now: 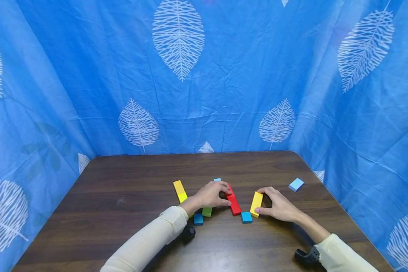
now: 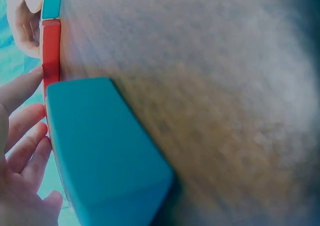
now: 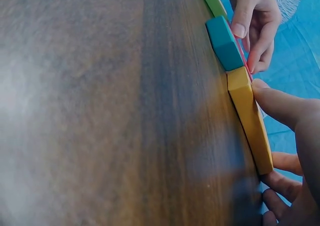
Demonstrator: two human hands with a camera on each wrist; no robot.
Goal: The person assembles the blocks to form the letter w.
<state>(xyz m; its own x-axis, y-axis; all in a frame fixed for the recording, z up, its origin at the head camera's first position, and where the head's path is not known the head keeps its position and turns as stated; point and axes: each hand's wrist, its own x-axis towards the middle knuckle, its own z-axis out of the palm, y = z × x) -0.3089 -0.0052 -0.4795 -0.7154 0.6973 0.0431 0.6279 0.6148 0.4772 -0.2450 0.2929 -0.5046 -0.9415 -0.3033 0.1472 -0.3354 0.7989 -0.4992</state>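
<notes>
Nearest to us, two small blue cubes sit on the dark wooden table (image 1: 122, 196): one blue cube (image 1: 198, 219) just under our left wrist, the other blue cube (image 1: 246, 217) between our two hands, by the near ends of the long blocks.

Just beyond them, our right hand (image 1: 281, 206) pinches the yellow block (image 1: 256, 204), thumb at its near end and fingertips curled over its far end, so the grip runs along its length. That block lies flat, its long axis running away from us and leaning slightly right, directly to the left of the right palm.

Our left hand (image 1: 211, 194) curls round the red block (image 1: 233, 199), thumb on its near stretch and fingers over its far part. The red block's long axis also runs away from us but leans left, so the two long blocks come closest at their near ends and spread apart farther off. Each hand is nearer its own block; neither crosses over.

Partly hidden under the left hand lies a green block (image 1: 207, 211), and left of the wrist a second yellow block (image 1: 180, 191). Behind the left fingers peeks a pale blue piece (image 1: 217, 180).

Farther right, well apart from everything, rests a light blue tile (image 1: 296, 184).
</notes>
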